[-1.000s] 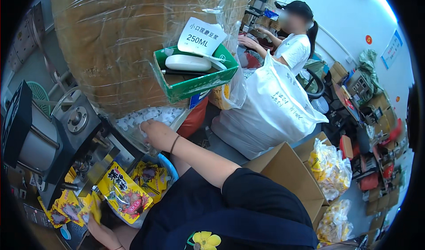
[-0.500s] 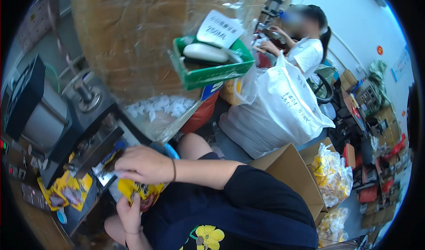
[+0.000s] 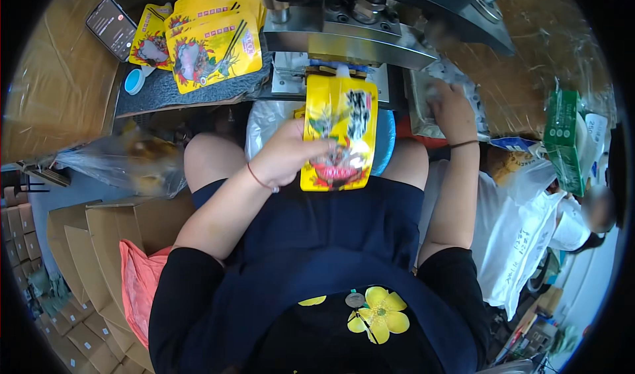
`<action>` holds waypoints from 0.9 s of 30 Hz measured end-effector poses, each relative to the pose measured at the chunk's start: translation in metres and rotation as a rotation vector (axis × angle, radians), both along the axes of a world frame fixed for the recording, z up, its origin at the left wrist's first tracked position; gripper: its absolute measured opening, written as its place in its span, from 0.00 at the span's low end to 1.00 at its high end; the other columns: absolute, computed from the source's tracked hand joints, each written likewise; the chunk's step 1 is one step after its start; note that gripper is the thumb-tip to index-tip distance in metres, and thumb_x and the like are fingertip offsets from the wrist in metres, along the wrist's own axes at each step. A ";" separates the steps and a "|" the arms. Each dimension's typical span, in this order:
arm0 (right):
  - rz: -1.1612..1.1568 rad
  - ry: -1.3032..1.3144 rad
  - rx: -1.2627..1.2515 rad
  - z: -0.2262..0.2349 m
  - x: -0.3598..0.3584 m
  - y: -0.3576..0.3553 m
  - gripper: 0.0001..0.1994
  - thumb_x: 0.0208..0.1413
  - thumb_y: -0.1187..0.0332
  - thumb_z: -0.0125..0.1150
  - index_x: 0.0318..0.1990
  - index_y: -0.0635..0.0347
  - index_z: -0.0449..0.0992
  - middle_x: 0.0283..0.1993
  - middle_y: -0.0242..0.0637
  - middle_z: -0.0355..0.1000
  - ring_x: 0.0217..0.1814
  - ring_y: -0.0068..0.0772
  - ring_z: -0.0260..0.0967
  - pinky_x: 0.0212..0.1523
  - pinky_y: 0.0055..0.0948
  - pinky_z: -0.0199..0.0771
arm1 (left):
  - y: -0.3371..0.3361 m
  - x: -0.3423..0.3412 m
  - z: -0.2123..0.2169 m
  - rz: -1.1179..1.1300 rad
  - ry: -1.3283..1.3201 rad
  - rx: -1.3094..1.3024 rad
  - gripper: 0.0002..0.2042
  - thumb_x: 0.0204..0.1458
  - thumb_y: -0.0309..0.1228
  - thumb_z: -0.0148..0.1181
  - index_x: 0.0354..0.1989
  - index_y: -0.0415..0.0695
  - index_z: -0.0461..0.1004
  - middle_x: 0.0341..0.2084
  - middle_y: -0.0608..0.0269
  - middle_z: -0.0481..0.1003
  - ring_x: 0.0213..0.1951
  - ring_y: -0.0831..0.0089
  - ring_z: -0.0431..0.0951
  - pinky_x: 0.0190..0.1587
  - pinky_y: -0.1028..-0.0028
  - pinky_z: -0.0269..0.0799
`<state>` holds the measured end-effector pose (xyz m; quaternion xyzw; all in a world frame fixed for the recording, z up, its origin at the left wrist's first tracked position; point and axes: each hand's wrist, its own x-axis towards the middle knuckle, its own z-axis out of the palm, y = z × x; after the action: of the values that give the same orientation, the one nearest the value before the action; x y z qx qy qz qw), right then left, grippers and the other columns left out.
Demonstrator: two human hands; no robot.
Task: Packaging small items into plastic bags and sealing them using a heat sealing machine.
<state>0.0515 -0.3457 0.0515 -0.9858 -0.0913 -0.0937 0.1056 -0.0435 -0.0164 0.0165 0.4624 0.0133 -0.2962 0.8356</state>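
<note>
A yellow printed pouch with a pale spout at its top is upright in front of my body, its spout end against the front of a metal press. My left hand grips it by the lower left side, thumb across the front. Over at the right, my right hand reaches down into a clear-sided bin of small white pieces. Its fingertips are blurred among the pieces, so whether they hold one is not visible. A stack of similar yellow pouches lies on the dark mat left of the press.
A phone and a small blue-topped round container sit beside the stack. A bluish tub with a plastic liner stands between my knees. Cardboard boxes are at lower left; a green box and white sack are at right.
My view has swung round from the right to face the press. The left hand now shows the pouch upright at the press; the right hand has left the pouch for the bin of white pieces.
</note>
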 end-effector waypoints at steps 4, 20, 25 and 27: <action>0.046 -0.021 0.068 -0.020 0.004 -0.001 0.12 0.55 0.69 0.62 0.47 0.57 0.77 0.43 0.51 0.72 0.45 0.58 0.70 0.45 0.46 0.71 | 0.007 0.022 0.009 0.049 0.084 -0.101 0.16 0.56 0.17 0.57 0.53 0.33 0.72 0.47 0.55 0.79 0.47 0.70 0.81 0.52 0.69 0.77; 0.048 -0.218 0.622 0.023 -0.061 0.045 0.10 0.65 0.69 0.54 0.44 0.68 0.75 0.40 0.42 0.74 0.39 0.34 0.71 0.42 0.29 0.69 | 0.122 0.001 -0.011 0.518 -1.009 1.448 0.17 0.55 0.25 0.61 0.54 0.39 0.74 0.46 0.48 0.77 0.50 0.56 0.78 0.54 0.66 0.71; 0.576 -0.045 0.646 0.021 -0.060 0.103 0.07 0.63 0.71 0.56 0.39 0.68 0.75 0.36 0.42 0.73 0.35 0.34 0.71 0.38 0.28 0.69 | 0.064 -0.012 0.006 0.343 -0.492 0.719 0.07 0.56 0.24 0.64 0.41 0.35 0.79 0.31 0.64 0.79 0.35 0.80 0.80 0.38 0.78 0.75; 0.483 0.015 0.883 0.032 -0.064 0.120 0.07 0.62 0.70 0.59 0.40 0.67 0.76 0.37 0.36 0.74 0.37 0.25 0.71 0.40 0.24 0.70 | 0.045 -0.015 0.005 0.217 -0.559 0.765 0.08 0.58 0.27 0.64 0.40 0.33 0.78 0.30 0.66 0.80 0.31 0.84 0.77 0.35 0.80 0.75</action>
<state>-0.0126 -0.2259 0.0838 -0.7986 -0.2676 -0.0893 0.5317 -0.0581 0.0282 0.0217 0.7943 -0.0555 -0.0456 0.6033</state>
